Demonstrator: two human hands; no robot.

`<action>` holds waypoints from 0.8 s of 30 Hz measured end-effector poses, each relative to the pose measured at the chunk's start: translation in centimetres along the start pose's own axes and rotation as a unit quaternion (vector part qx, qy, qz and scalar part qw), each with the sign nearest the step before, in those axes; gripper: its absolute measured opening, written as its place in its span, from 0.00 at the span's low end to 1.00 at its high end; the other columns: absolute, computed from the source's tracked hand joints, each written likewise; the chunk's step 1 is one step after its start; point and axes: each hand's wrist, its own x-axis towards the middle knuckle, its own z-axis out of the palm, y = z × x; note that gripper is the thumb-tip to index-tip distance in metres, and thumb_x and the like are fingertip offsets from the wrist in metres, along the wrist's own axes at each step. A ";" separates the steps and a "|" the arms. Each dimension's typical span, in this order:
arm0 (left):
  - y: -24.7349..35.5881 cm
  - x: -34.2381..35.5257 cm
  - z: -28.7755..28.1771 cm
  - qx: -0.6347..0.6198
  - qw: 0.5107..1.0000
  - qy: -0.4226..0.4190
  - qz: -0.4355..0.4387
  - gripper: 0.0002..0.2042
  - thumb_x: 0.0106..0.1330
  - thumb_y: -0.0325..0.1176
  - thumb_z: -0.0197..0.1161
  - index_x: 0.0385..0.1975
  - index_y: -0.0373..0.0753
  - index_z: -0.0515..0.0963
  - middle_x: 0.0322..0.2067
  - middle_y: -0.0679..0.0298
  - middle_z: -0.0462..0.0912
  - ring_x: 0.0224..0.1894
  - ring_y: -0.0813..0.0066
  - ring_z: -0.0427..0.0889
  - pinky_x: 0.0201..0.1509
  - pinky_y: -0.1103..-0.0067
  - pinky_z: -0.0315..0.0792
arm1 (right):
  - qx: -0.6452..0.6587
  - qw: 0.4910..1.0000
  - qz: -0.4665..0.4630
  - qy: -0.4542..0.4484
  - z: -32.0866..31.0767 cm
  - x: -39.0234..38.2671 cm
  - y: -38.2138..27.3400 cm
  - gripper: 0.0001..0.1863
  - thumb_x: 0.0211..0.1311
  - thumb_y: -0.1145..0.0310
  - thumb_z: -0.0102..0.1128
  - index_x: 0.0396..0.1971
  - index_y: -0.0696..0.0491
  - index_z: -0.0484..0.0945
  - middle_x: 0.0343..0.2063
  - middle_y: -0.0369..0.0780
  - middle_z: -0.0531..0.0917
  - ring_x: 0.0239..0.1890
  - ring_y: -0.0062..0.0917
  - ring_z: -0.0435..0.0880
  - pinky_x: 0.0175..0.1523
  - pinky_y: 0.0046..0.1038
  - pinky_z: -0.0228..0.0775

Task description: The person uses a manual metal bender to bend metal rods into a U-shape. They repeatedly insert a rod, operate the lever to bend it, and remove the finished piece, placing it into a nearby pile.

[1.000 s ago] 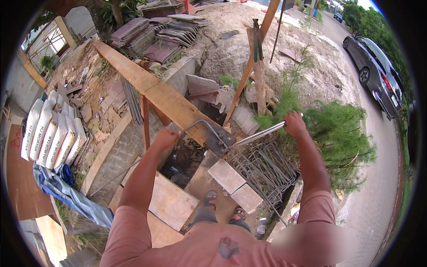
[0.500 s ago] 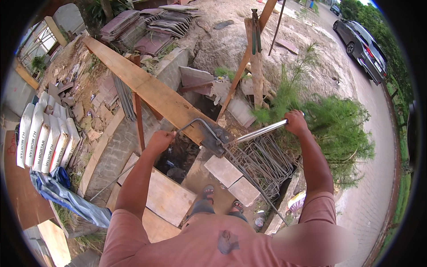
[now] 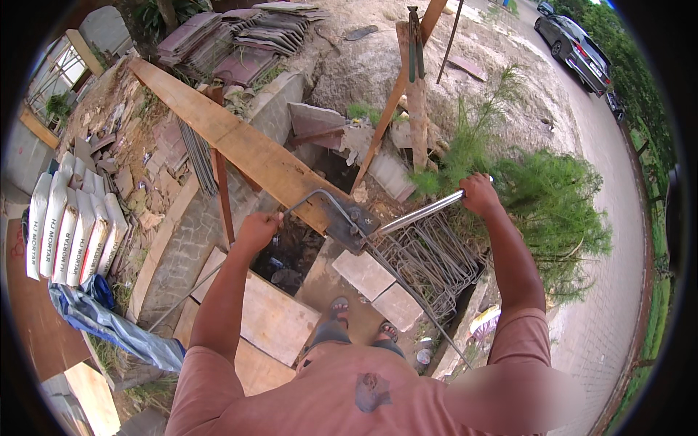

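My left hand (image 3: 259, 229) is closed on the end of a bent steel rod (image 3: 319, 191), which runs over a dark metal bending plate (image 3: 346, 226) at the near end of a long wooden plank (image 3: 240, 145). My right hand (image 3: 479, 192) grips the upper end of a shiny steel pipe (image 3: 422, 213), angled down to that plate. The rod's long straight part extends toward the lower right, beside two pale blocks (image 3: 356, 273) and a pile of bent rebar loops (image 3: 440, 265).
Cement sacks (image 3: 69, 225) and a blue tarp (image 3: 116, 325) are at left. Broken tiles (image 3: 254, 40), rubble and a dark pit (image 3: 283, 258) surround the plank. A leafy bush (image 3: 552, 218) and leaning poles stand right of it. A dark car (image 3: 573, 54) is on the paved road.
The dark car has moved farther up the road, and another vehicle shows behind it. The view has shifted slightly, and both hands still grip the rod and pipe.
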 end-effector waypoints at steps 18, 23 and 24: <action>-1.3 0.1 1.2 0.043 0.998 0.030 0.028 0.22 0.64 0.49 0.56 0.25 0.31 0.77 0.26 0.47 0.79 0.32 0.47 0.79 0.38 0.61 0.71 | -0.014 0.999 0.032 -0.011 -0.4 -0.9 -1.5 0.08 0.39 0.68 0.64 0.23 0.49 0.79 0.25 0.41 0.79 0.40 0.36 0.76 0.48 0.38 0.64; 5.4 -5.4 3.9 0.119 0.938 0.291 0.146 0.16 0.61 0.40 0.62 0.41 0.35 0.75 0.41 0.50 0.77 0.46 0.49 0.75 0.48 0.62 0.69 | -0.035 0.998 0.052 0.022 0.5 -1.0 -1.4 0.07 0.40 0.64 0.62 0.22 0.49 0.82 0.25 0.42 0.83 0.38 0.38 0.80 0.46 0.38 0.65; 7.0 -7.4 5.2 0.063 0.942 0.272 0.184 0.15 0.60 0.38 0.62 0.42 0.35 0.74 0.41 0.50 0.76 0.48 0.49 0.74 0.49 0.62 0.68 | -0.036 0.998 0.054 0.022 0.5 -0.8 -1.7 0.08 0.40 0.64 0.62 0.22 0.49 0.82 0.26 0.42 0.83 0.38 0.37 0.80 0.47 0.38 0.66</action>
